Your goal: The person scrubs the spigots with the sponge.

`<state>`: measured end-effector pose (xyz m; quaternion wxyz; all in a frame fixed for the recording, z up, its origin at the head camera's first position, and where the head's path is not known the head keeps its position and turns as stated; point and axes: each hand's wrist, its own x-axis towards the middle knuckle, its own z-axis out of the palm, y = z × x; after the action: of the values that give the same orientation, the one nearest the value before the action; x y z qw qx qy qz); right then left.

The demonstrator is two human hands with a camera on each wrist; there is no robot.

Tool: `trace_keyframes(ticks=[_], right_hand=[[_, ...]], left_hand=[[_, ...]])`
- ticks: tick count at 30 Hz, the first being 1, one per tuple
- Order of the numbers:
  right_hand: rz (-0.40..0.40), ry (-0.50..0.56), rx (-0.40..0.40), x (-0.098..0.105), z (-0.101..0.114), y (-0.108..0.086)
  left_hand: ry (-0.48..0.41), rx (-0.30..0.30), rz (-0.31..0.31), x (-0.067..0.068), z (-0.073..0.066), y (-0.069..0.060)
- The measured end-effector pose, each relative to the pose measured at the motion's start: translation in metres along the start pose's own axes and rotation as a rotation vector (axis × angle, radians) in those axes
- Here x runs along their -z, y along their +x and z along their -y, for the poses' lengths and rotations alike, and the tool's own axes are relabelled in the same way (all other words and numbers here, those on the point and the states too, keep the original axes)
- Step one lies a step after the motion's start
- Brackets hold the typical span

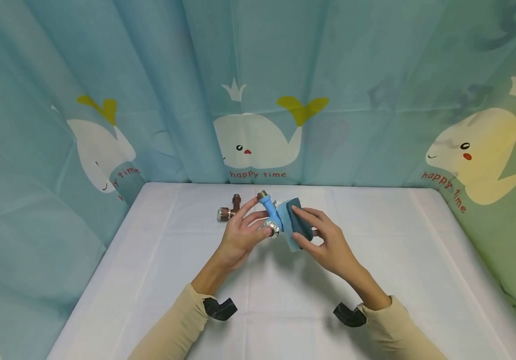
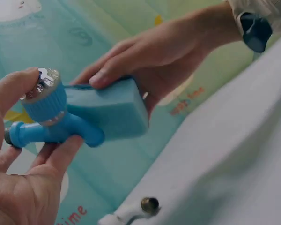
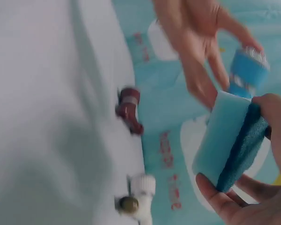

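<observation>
The left hand [image 1: 241, 239] is clamped on a blue tap [image 1: 273, 216], its thumb pressed on the silver-faced knob and its fingers spread under and behind the body, so the tap is held up off the counter [image 1: 402, 255]. The brass threaded end of the tap points away from the person, close to the left hand's fingertips, while the blue spout reaches out from the palm toward the other hand

To the right of the left hand, the right hand [image 1: 332, 247] is clamped on a sponge [image 1: 302, 225], thumb and fingers pinching it at opposite edges. The sponge's dark scouring layer sits on the right hand's side and its paler soft layer faces the tap, right next to the spout; whether the two touch, I cannot tell

Just beyond the left hand, a brown tap [image 1: 234, 206] lies on the counter. A white tap [image 3: 143, 185] with a brass end also lies there, beyond the hands and mostly hidden behind them in the head view. Past both hands, behind the counter, hangs a blue-green curtain [image 1: 258, 55] printed with white whales. Beige sleeves [image 1: 172, 320] cover both forearms, with a black mount [image 1: 350, 315] at each wrist
</observation>
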<state>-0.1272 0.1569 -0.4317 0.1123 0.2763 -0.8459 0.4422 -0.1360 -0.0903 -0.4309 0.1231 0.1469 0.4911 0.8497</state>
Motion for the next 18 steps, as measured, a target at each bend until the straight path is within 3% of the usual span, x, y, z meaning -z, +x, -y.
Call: trace_keyframes(ticks=[9, 14, 18], right_hand=[[0.011, -0.001, -0.026, -0.0033, 0.0016, -0.0005], [0.008, -0.026, 0.001, -0.0004, 0.0030, 0.0021], [-0.009, -0.015, 0.057, 0.0018, 0.0038, 0.0041]], left_hand=[[0.020, -0.016, -0.034, -0.0003, 0.0035, 0.0001], [0.068, -0.025, -0.022, -0.0005, 0.0027, -0.0003], [0.126, -0.016, 0.028, -0.0003, 0.0016, -0.0010]])
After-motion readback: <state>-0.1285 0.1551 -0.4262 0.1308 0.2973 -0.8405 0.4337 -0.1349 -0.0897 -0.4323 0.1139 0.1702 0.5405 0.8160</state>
